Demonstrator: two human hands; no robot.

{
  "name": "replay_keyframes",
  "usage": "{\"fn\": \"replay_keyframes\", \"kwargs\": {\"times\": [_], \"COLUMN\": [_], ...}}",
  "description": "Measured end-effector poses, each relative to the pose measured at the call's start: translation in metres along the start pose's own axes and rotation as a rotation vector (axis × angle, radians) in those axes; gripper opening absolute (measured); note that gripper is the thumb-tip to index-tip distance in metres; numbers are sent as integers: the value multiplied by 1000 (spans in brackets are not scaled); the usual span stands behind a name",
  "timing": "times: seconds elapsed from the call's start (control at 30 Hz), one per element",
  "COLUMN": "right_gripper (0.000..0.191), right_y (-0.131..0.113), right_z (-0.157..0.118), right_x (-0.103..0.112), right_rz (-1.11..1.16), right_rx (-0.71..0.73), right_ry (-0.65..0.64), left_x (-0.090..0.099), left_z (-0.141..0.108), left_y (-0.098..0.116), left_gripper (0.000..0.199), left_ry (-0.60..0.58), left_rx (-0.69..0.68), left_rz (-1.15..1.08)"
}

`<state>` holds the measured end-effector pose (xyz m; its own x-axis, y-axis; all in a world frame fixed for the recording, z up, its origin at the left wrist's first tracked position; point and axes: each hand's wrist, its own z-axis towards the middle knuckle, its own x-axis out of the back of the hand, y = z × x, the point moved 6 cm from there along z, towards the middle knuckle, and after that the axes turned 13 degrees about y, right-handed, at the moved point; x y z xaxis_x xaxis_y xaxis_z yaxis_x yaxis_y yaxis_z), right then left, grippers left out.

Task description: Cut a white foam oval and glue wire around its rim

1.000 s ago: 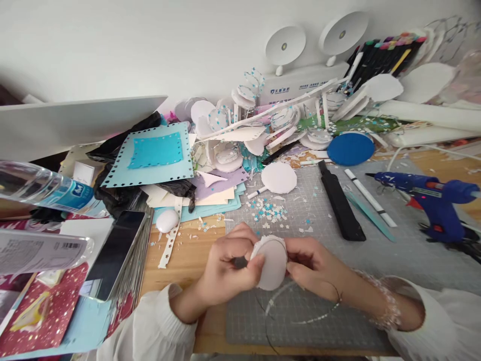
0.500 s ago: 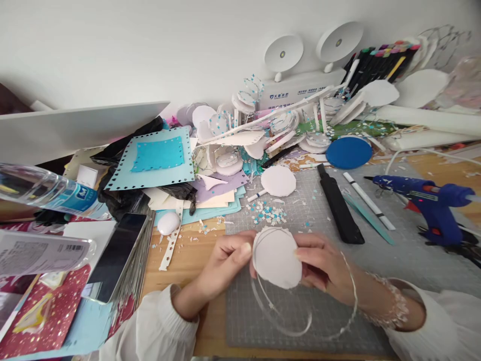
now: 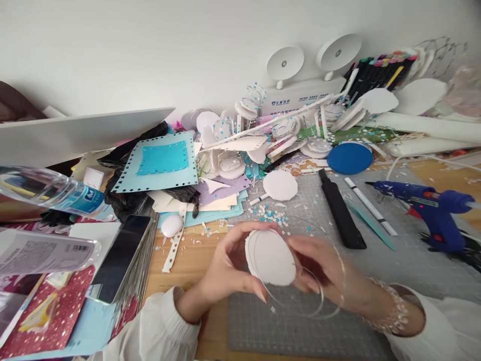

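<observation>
My left hand (image 3: 235, 265) curls around a white, rough-edged round disc (image 3: 270, 256), its thumb under the lower edge and its fingers behind the top. At the disc's right edge is my right hand (image 3: 321, 263), slightly blurred, its bent fingers closing on that side; the fingertips are partly hidden. A thin clear strand (image 3: 319, 301) with tiny star bits loops around the disc and across my right hand. Beyond my hands, small blue and white stars (image 3: 268, 215) lie scattered on the grey cutting mat (image 3: 278, 326). Another white disc (image 3: 280, 185) lies flat behind them.
On the right are a blue glue gun (image 3: 432, 205), a black cutter (image 3: 340, 210), a white pen (image 3: 370, 205) and a blue lid (image 3: 349, 158). A phone (image 3: 122, 255) and water bottle (image 3: 48, 190) sit left. Finished white pieces (image 3: 229, 165) pile along the back.
My left hand has shifted from pinching the disc's left edge to wrapping around it. The disc has tilted and moved slightly left. The strand's loops have swung up around my right hand.
</observation>
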<state>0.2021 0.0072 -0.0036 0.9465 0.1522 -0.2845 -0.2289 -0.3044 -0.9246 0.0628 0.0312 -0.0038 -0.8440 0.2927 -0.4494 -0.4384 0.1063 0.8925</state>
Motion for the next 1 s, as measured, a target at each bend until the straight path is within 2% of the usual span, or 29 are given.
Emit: {"fn": "replay_keyframes", "kwargs": {"times": [0.1, 0.2, 0.27, 0.33, 0.53, 0.8, 0.9, 1.0], "right_gripper": [32, 18, 15, 13, 16, 14, 13, 11], "right_y": [6, 3, 1, 1, -6, -19, -16, -12], "right_z": [0, -4, -7, -8, -6, -2, 1, 5], "right_x": [7, 4, 1, 0, 5, 11, 14, 20], "right_rz": [152, 250, 274, 302, 445, 515, 543, 602], "right_rx": [-35, -1, 0, -16, -82, -81, -102, -133], "right_ry": [18, -112, -177, -183, -125, -12, 38, 142], "left_x": [7, 11, 11, 10, 9, 6, 7, 7], "left_z": [2, 3, 2, 1, -3, -4, -4, -4], "left_y": [5, 9, 10, 11, 12, 15, 14, 12], "left_gripper": [73, 72, 72, 73, 67, 65, 65, 65], "left_ry": [103, 176, 189, 174, 154, 125, 122, 120], "left_rx": [-77, -146, -193, -238, -329, -409, -409, -386], "left_rz": [15, 67, 100, 121, 234, 371, 367, 377]}}
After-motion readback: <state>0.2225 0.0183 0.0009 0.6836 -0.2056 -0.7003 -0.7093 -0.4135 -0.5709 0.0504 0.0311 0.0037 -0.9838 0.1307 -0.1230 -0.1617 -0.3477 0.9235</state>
